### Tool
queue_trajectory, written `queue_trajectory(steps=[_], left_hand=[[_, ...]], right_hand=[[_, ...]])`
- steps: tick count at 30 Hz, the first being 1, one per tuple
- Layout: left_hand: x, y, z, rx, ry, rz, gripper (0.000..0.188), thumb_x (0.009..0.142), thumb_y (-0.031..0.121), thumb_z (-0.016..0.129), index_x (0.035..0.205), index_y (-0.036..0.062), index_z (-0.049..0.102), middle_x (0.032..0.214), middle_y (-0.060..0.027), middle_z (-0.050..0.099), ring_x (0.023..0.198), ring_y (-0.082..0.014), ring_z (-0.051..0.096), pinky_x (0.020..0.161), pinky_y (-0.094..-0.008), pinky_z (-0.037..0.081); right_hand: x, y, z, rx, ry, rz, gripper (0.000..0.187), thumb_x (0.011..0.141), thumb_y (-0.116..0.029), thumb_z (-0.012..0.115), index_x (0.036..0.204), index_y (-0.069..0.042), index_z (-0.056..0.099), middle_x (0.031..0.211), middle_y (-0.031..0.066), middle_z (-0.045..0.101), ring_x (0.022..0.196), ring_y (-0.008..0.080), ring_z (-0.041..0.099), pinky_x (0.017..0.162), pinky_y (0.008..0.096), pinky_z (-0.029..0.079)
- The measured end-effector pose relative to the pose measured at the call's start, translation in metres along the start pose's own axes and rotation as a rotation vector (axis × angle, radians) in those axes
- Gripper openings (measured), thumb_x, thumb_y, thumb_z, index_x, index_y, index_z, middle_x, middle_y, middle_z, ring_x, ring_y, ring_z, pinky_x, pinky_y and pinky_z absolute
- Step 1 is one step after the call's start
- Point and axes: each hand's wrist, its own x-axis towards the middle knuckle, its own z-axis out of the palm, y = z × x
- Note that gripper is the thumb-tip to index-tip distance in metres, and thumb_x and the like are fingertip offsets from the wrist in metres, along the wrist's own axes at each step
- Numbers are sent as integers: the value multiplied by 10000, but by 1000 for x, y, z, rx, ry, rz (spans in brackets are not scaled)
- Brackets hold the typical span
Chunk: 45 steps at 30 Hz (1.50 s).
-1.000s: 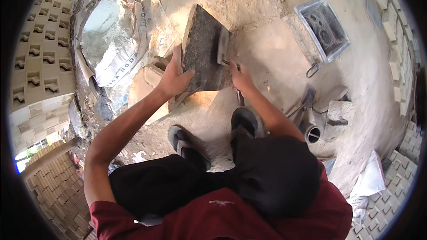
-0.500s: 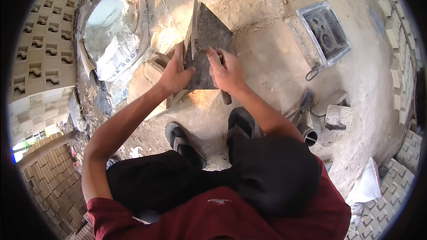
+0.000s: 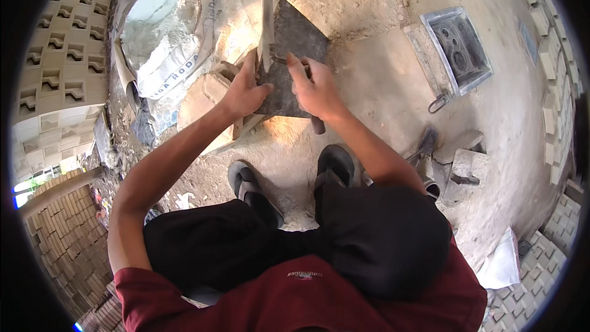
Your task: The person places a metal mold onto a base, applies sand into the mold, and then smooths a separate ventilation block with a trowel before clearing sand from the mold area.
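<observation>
Right hand [image 3: 314, 89] is closed round the handle of a trowel-like tool [image 3: 268, 27], the butt of the grip poking out below the fist and the thumb laid up near the bent shank. Left hand [image 3: 246, 91] pinches the near left side of a dark board [image 3: 302, 29], thumb on its face, the other fingers mostly hidden round the edge. That board stands tilted in front of the person, between the two hands. The tool's blade, seen almost edge-on, rises along the board's left side; whether it touches there cannot be told.

As for progress, the work looks to be in the middle: board steadied, tool gripped and brought up to the edge. The board's visible face is mostly dark, with a few paler smudges, and its underside is out of sight, so how much remains cannot be judged.

Just left of the board and partly below it sits a tan block [image 3: 206, 99]. Beyond that is a white bag [image 3: 150, 88], rolled open on pale powder [image 3: 153, 15]. Well off to the right lies a metal-rimmed mould [image 3: 475, 84] with round shapes inside and a wire loop [image 3: 437, 104] at its near corner. Sandalled feet [image 3: 335, 166] stand on the dusty floor [image 3: 369, 71] nearer the person.
</observation>
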Motion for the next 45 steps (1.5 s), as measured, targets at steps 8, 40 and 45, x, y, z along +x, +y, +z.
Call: queue_trajectory(steps=[8,40,45], left_hand=[[-10,11,-1,-15,-32,-18,878,743,-33,592,1470,-54,100,1483,-232,262,1408,-285,213,1142,-350,176],[3,3,24,-711,94,-379,748,981,571,260,1488,23,208,1518,-149,274,1409,-241,228,1142,-372,166],[13,0,21,-350,-8,-245,684,956,440,486,1464,29,285,1351,-173,462,1196,-247,487,946,-351,408]], right_hand=[[-20,29,-19,120,63,261,417,924,-476,561,846,-67,538,561,-22,445,410,61,421,350,243,322],[-104,57,14,139,23,180,405,956,-438,523,840,-50,525,509,-39,405,374,67,381,339,254,291],[-75,119,-51,189,269,549,381,954,-448,521,829,-89,483,532,-27,368,389,87,342,352,282,291]])
